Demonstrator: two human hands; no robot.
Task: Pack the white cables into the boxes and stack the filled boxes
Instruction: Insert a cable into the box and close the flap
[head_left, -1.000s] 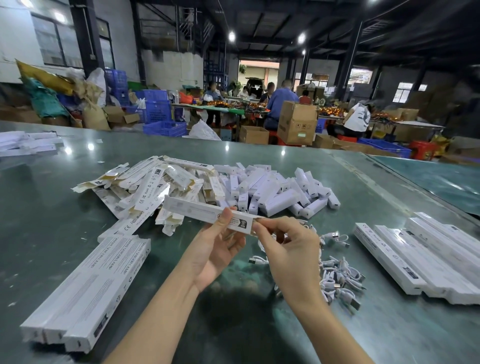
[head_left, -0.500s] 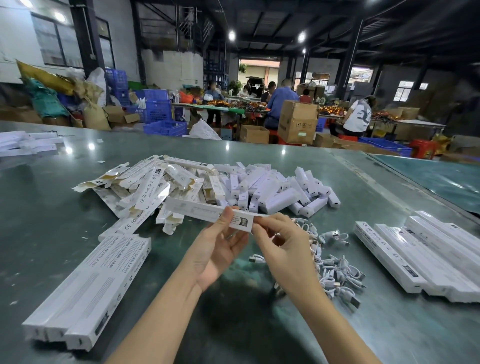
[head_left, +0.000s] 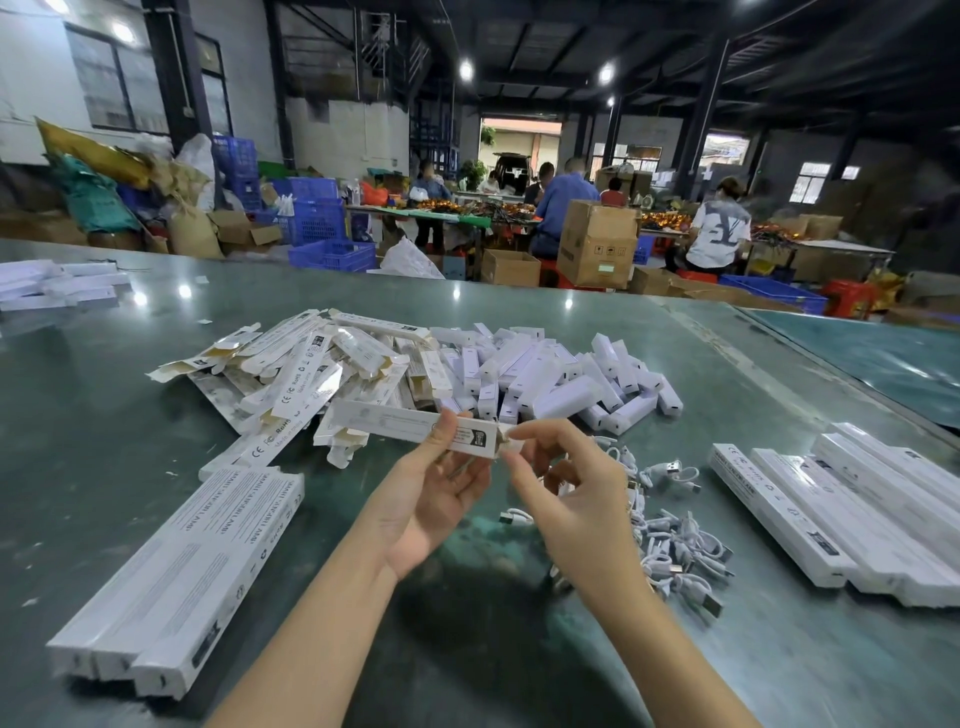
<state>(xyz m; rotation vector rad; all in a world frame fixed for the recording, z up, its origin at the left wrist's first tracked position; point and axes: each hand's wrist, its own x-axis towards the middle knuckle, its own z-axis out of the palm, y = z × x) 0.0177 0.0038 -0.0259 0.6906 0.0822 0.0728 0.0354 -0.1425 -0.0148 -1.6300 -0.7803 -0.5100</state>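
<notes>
The left hand holds a long white box level above the table, thumb on top and fingers curled under its near end, while the right hand pinches the small end flap of that box between thumb and forefinger. The step in hand looks like closing the end, so it would pay to keep the box steady with the left grip close to the opening, fold the flap square along its crease, and slide the tab into the slot without buckling the thin card; pressing near the corner rather than the middle should keep the end from crushing. The loose white cables lie in a tangle on the table just right of and below the right hand, a row of closed boxes sits further right, and another group of boxes lies at the lower left. Behind the held box is a heap of flat unfolded cartons and short white blocks. Whether a cable is already inside the held box cannot be told, since the opening faces away and the right fingers cover it. The left fingers under the box are mostly hidden, and the print on the boxes is too small to read.
</notes>
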